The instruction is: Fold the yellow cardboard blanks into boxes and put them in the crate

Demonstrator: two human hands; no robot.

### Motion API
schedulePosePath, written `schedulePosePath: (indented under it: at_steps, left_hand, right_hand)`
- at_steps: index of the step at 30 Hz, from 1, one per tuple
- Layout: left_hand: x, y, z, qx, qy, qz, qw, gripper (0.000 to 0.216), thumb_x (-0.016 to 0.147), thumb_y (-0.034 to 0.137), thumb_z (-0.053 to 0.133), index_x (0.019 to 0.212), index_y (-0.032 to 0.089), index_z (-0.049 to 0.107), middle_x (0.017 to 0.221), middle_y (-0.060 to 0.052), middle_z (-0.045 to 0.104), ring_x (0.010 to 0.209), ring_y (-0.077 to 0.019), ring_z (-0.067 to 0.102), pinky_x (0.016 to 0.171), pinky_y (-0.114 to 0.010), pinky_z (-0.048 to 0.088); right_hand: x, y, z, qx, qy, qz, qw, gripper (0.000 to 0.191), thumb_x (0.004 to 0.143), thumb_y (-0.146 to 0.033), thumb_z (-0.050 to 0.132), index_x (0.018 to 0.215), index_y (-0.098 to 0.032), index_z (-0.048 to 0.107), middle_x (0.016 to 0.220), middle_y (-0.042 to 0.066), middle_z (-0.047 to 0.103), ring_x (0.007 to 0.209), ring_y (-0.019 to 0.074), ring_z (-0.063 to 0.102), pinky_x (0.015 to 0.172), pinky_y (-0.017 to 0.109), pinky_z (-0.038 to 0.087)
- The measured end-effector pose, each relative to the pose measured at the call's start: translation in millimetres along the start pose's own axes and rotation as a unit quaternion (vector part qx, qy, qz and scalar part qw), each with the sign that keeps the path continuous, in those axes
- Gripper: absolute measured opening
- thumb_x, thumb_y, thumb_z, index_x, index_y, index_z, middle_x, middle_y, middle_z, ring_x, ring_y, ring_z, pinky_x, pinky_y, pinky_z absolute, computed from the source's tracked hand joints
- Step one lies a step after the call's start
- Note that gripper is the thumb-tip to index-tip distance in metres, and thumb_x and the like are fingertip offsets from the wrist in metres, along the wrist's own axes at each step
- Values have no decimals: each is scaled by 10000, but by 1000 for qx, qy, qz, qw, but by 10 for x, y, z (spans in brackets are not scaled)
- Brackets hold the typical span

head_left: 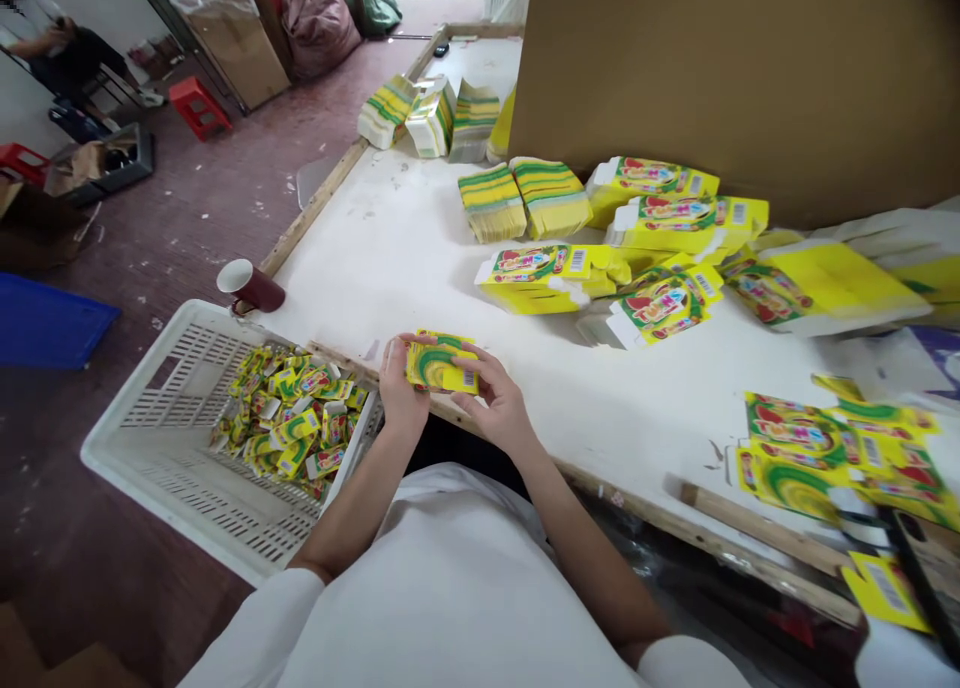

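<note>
My left hand and my right hand both grip one small yellow and green printed carton at the near edge of the white table. The left fingers curl round its left end, the right fingers pinch its right end by the barcode. Just left of my hands stands a white slatted crate holding a heap of several folded small cartons. Flat carton blanks lie spread on the table to my right.
Stacks of flat yellow cartons and bundled blanks fill the table's middle and back, before a big brown cardboard sheet. A dark red cup sits at the table's left edge. A blue bin, red stools and another person are far left.
</note>
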State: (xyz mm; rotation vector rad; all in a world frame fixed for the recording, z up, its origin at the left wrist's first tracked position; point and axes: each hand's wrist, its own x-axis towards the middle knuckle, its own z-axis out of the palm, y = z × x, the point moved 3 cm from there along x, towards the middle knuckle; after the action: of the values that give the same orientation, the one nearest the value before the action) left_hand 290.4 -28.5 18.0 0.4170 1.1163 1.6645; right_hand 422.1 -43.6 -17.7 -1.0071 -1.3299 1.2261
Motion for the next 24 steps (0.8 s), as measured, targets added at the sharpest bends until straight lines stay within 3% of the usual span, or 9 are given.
schedulePosePath:
  at_steps: [4, 8, 10, 13, 14, 17, 19, 21, 24]
  left_hand:
    - [-11, -31, -62, 31, 7, 3, 1000, 237, 846, 462, 646, 850, 230, 598, 843, -25, 704, 790, -175, 677, 756, -315, 549]
    - [52, 159, -254, 139, 30, 49, 989, 198, 835, 428, 626, 830, 232, 596, 822, -27, 689, 809, -206, 688, 801, -393, 572]
    - [121, 436, -514, 206, 71, 107, 970, 221, 820, 422, 624, 864, 208, 591, 843, -27, 674, 833, -211, 690, 831, -422, 571]
    - [221, 942, -1095, 254, 148, 171, 940, 293, 795, 393, 668, 978, 200, 546, 932, -10, 643, 925, -194, 654, 951, -437, 517]
    - [238, 1099, -1299, 282, 176, 192, 923, 370, 742, 352, 729, 1019, 193, 541, 1001, -23, 639, 1012, -205, 633, 1027, -444, 469]
    - [203, 1419, -1737, 449, 270, 274, 806, 643, 624, 295, 834, 1163, 187, 500, 1276, -92, 571, 1271, -270, 523, 1153, -481, 341]
    - [153, 1414, -1809, 478, 283, 291, 779, 610, 691, 311, 806, 1205, 208, 494, 1342, -103, 536, 1325, -286, 491, 1156, -511, 331]
    - [110, 1255, -1701, 450, 251, 290, 807, 473, 781, 325, 748, 1188, 235, 524, 1314, -83, 554, 1299, -267, 518, 1120, -492, 385]
    - [66, 851, -1335, 343, 153, 270, 887, 389, 815, 321, 750, 1148, 250, 562, 1249, -55, 579, 1257, -223, 531, 1102, -420, 419]
  right_hand:
    - [-35, 54, 88, 73, 15, 62, 995, 540, 797, -414, 762, 1276, -253, 571, 1371, 135, 580, 1061, 243, 687, 866, 400, 616]
    - [-25, 109, 92, 12, -38, 65, 997, 788, 732, -387, 813, 1420, -270, 446, 1431, 136, 552, 956, 214, 700, 886, 415, 598]
    - [14, 164, 13, -61, -36, 55, 996, 782, 738, -345, 809, 1429, -267, 451, 1397, 130, 589, 984, 228, 690, 931, 447, 575]
    - [103, 276, -121, -207, 14, 60, 976, 558, 810, -239, 729, 1338, -216, 552, 1216, 130, 689, 1019, 269, 663, 956, 487, 545]
    - [133, 309, -136, -258, 19, 60, 964, 519, 814, -206, 715, 1313, -195, 574, 1182, 139, 697, 1039, 288, 649, 966, 497, 533]
    - [209, 383, -78, -373, -13, 56, 926, 464, 811, -138, 689, 1268, -145, 608, 1152, 176, 690, 1074, 336, 613, 986, 525, 497]
    - [236, 411, -17, -401, -31, 53, 914, 406, 815, -108, 657, 1218, -138, 628, 1119, 180, 689, 1053, 345, 609, 977, 531, 489]
    - [246, 427, 15, -402, -32, 50, 913, 373, 811, -90, 637, 1179, -147, 629, 1104, 169, 684, 1044, 337, 608, 971, 522, 489]
    - [236, 440, -8, -385, -17, 49, 921, 408, 786, -72, 624, 1180, -170, 586, 1082, 135, 670, 1019, 302, 614, 954, 498, 509]
